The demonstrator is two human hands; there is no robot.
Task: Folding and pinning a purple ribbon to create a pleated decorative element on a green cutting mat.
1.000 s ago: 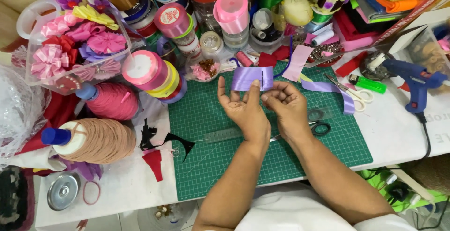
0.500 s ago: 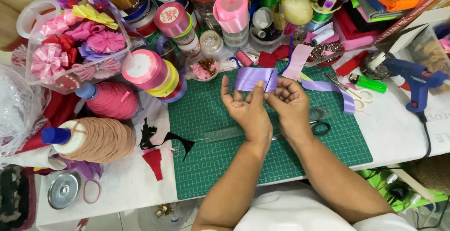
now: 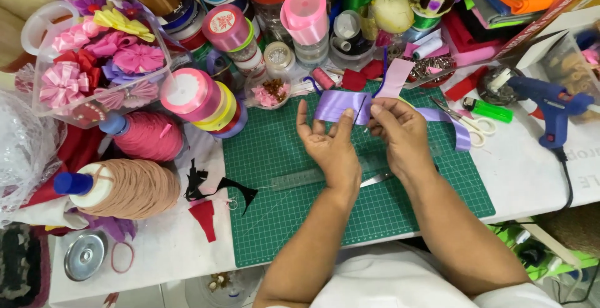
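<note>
- Left hand [image 3: 330,142]: raised over the green cutting mat [image 3: 281,158], palm up, fingers spread; grip pinched on the left part of the lilac ribbon piece [image 3: 340,105]. Against the frame half a second back, the fingers stand more open and the hand sits a shade lower on the mat.
- Right hand [image 3: 400,134]: just beside the left, thumb and forefinger closed on the ribbon piece's right end; position near unchanged from the earlier frames.
- Lilac ribbon piece: held flat between both hands above the mat's far edge, a dark thin line crossing it near the right hand; what that line is cannot be told.
- Loose lilac ribbon strip [image 3: 451,125]: lying on the mat to the right of the hands, same place as before.
- Clear ruler [image 3: 297,180]: on the mat below the left hand, unmoved.
- Scissors [image 3: 473,122]: white-handled, at the mat's right edge.
- Blue glue gun [image 3: 550,105]: on the tabletop, far right.
- Pink thread cone [image 3: 147,136]: left of the mat.
</note>
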